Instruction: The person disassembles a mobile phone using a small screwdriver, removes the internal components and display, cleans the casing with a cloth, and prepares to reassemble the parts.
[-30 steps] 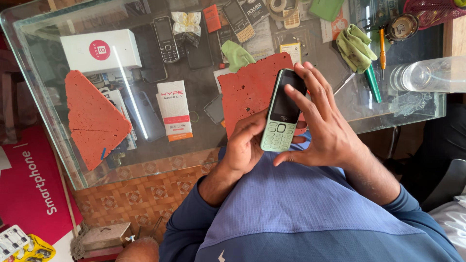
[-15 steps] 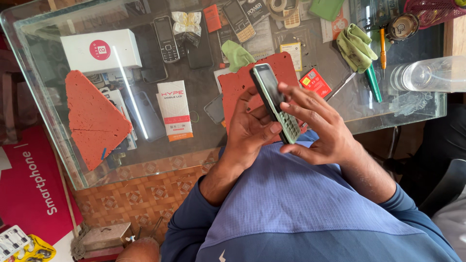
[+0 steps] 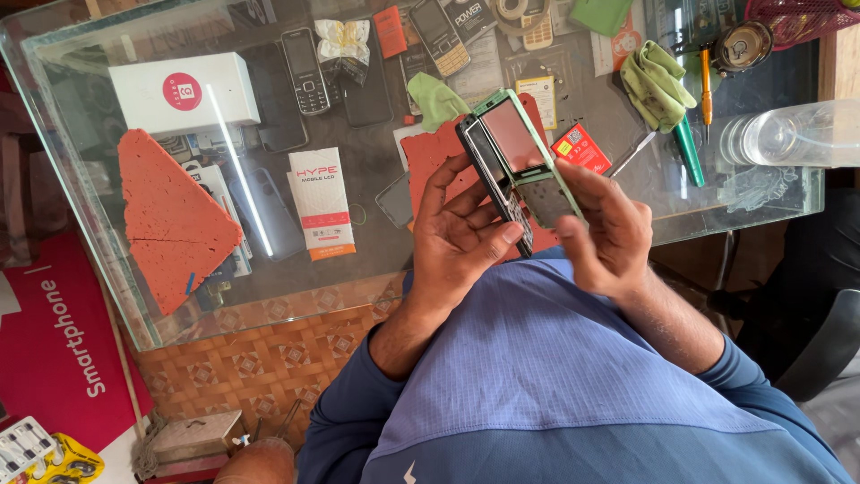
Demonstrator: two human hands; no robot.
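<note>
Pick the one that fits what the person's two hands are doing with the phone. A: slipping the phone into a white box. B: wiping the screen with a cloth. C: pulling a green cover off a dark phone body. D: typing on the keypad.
C: the left hand grips the dark phone body while the right hand holds the green cover splayed apart from it.

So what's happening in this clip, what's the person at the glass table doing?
A person in a blue shirt is working on a small keypad phone over a glass table. The left hand grips the dark phone body, while the right hand holds the green front cover parted from it. A red mat lies beneath, with other phones, boxes and cloths around.
</note>
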